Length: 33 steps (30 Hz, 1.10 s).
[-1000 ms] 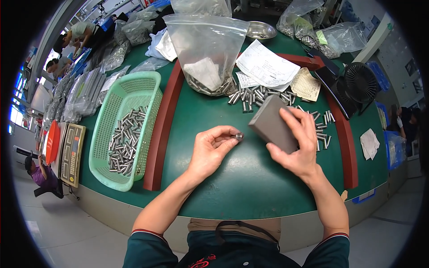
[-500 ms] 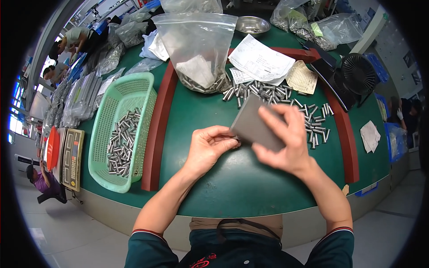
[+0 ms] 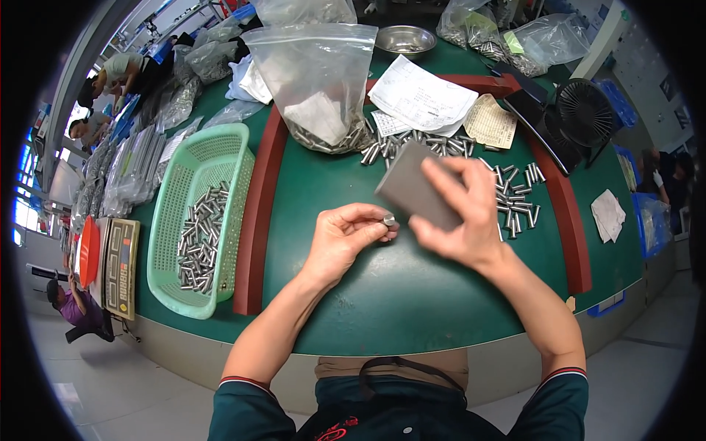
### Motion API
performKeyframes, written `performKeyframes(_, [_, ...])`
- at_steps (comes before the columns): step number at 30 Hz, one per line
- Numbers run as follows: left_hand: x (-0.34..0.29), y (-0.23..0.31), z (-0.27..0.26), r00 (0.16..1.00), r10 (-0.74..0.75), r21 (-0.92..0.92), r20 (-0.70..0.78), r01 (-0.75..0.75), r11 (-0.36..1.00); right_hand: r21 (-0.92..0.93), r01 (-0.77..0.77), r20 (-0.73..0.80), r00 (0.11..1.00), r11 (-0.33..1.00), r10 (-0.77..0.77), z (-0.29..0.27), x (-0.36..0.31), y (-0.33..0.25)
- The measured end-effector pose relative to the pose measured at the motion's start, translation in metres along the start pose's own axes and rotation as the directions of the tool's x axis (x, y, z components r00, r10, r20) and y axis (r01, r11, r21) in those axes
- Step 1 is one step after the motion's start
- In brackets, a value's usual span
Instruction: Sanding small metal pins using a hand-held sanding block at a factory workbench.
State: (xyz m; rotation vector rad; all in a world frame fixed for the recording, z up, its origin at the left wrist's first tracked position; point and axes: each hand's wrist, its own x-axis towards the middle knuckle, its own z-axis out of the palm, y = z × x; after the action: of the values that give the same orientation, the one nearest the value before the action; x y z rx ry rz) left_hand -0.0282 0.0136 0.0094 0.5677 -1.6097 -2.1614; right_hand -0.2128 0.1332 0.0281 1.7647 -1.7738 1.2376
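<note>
**Pin in left hand, grey block in right hand**

Both hands over the near middle of a green table. Left: thumb and fingers together, clamped on one short steel pin, its round end showing at the fingertips. Right: just right of the left, blurred; thumb at the block's near side, fingers spread over its face, grip closed on it. Block tilted, left corner near the pin, gap visible between.

At the near left, a scale; right of it a green basket, heaped pins toward its near end. Red frame runs left, far and right of the hands. Pale cloth lies outside its right side.

Farther: loose pins strewn beyond and right of the block. Then a clear bag, pins and white paper inside; right of it, white sheets, then a tan card. Black fan far right. Steel bowl beyond the sheets.
</note>
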Motion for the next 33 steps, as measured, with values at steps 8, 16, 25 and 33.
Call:
performKeyframes(8, [-0.001, -0.004, 0.004, 0.998, 0.046, -0.009, 0.034, -0.046, 0.999, -0.054, 0.02, -0.05, 0.998, 0.998, -0.023, -0.002, -0.007, 0.01])
performKeyframes(16, [-0.001, -0.002, 0.004, 0.998, 0.055, 0.029, 0.001, -0.055, 0.998, -0.057, 0.055, -0.093, 0.994, 0.997, -0.06, -0.003, 0.002, 0.007])
performKeyframes(25, [-0.003, 0.004, 0.01, 0.998, 0.06, 0.033, 0.004, -0.06, 0.998, -0.079, 0.003, -0.042, 0.999, 0.997, -0.006, -0.005, -0.007, 0.018])
performKeyframes(33, [0.001, 0.004, 0.001, 0.988, 0.107, 0.152, 0.113, -0.124, 0.981, 0.151, 0.24, 0.044, 0.967, 0.959, -0.249, 0.0, -0.023, -0.032])
